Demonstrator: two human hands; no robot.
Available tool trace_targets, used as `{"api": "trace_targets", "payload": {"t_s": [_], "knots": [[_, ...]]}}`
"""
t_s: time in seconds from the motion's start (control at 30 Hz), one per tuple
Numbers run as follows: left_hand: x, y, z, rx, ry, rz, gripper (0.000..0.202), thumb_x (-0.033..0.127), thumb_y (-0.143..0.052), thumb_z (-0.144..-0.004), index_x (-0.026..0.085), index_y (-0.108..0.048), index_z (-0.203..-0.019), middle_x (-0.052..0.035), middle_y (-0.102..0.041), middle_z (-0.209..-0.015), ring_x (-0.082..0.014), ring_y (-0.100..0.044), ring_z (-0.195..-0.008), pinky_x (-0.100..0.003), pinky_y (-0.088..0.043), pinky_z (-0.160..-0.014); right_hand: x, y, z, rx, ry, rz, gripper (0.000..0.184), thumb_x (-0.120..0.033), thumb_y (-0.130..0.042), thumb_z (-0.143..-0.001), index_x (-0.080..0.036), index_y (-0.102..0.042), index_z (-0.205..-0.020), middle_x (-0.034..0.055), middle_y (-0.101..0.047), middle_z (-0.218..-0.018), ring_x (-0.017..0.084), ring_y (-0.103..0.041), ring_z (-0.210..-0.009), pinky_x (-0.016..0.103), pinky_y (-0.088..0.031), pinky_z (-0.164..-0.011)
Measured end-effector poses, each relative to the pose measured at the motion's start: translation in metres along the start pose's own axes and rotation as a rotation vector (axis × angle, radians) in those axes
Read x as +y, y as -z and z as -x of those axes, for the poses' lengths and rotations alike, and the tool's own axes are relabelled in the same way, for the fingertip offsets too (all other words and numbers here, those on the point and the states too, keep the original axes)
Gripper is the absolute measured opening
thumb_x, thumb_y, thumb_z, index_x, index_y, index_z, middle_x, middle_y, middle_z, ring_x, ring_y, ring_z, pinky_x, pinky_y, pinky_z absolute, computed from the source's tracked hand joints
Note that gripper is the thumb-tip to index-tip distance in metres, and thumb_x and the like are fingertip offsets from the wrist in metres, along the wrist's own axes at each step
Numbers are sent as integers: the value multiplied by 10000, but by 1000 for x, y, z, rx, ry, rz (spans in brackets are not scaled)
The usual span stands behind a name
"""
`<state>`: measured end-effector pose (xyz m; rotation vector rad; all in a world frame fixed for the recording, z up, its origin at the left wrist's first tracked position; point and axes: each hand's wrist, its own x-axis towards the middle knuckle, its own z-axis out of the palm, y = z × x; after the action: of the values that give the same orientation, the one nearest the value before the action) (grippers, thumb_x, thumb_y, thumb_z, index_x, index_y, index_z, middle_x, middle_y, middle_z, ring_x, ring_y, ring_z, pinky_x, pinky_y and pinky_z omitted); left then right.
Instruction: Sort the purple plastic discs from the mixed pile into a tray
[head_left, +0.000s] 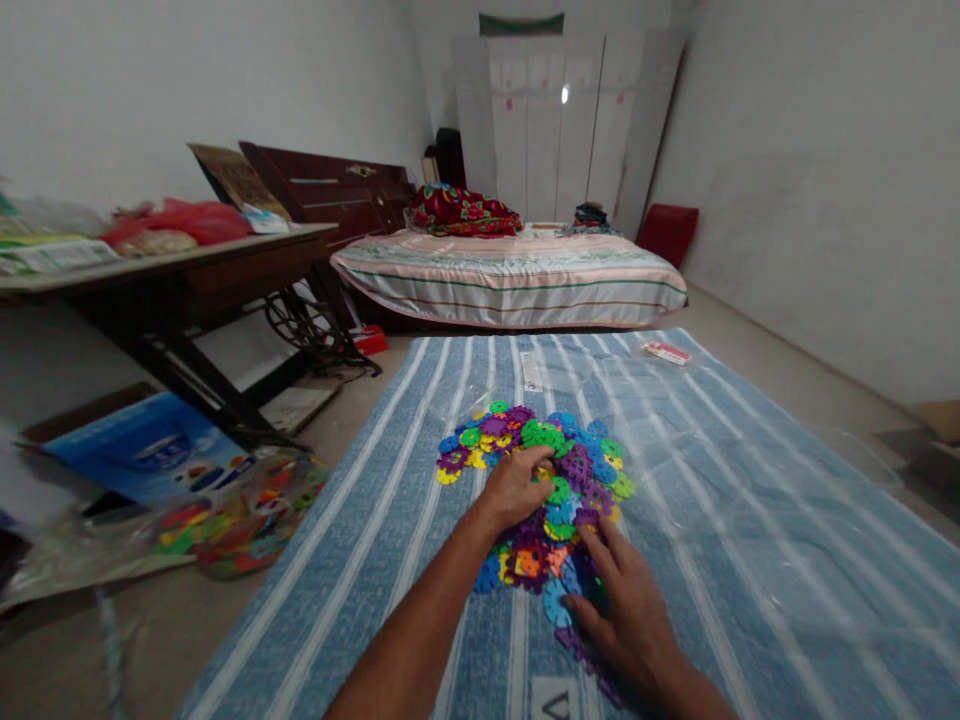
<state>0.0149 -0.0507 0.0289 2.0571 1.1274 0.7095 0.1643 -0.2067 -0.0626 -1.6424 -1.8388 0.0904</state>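
Note:
A heap of colourful plastic interlocking discs point(577, 465) lies on a blue-and-white striped cloth, with purple lattice-shaped pieces among them. My left hand point(517, 487) reaches over the middle of the heap, thumb and forefinger apart, beside green discs. Its other fingers are partly hidden. At the near right edge of the heap, my right hand point(630, 605) has its fingers spread against the pieces. Its thumb is at a light blue disc point(556, 603). A string of purple pieces point(585, 660) lies left of the right wrist, partly covered by it.
Clear plastic sheeting point(750, 500) spreads across the right of the striped cloth point(360, 520). A small red-and-white packet point(666, 353) lies at its far end. On the left stand a sewing-machine table point(247, 250) and a bag of colourful pieces point(255, 520). Behind is a bed point(510, 275).

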Motion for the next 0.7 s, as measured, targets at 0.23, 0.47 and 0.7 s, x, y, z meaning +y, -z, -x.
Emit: {"api": "trace_targets", "payload": {"t_s": [0.23, 0.47, 0.7], "knots": [[-5, 10, -4, 151, 57, -361, 349, 189, -592, -753, 172, -634, -1099, -86, -678, -1116, -236, -616, -1052, -376, -456, -961, -1, -2, -5, 36, -4, -44, 658, -345, -613, -793, -228, -423, -1412, 129, -398, -1459, 345, -433, -1298, 496, -441, -1011], [-15, -8, -2, 28, -15, -343, 586, 113, -589, -702, 125, -509, -1282, -147, -536, -1342, -259, -482, -1266, -415, -372, -1085, -2, -13, -23, 90, -52, -199, 645, -284, -592, -790, -205, -412, -1405, 142, -399, -1452, 323, -416, -1312, 503, -408, -1045], [-30, -18, 35, 67, -28, -11, 639, 113, -535, -717, 158, -436, -1347, -122, -542, -1324, -215, -604, -1097, -389, -503, -956, 0, -25, -55, 132, -182, -552, 726, -150, -569, -688, -225, -413, -1393, 83, -492, -1390, 274, -436, -1302, 484, -344, -1099]]}}
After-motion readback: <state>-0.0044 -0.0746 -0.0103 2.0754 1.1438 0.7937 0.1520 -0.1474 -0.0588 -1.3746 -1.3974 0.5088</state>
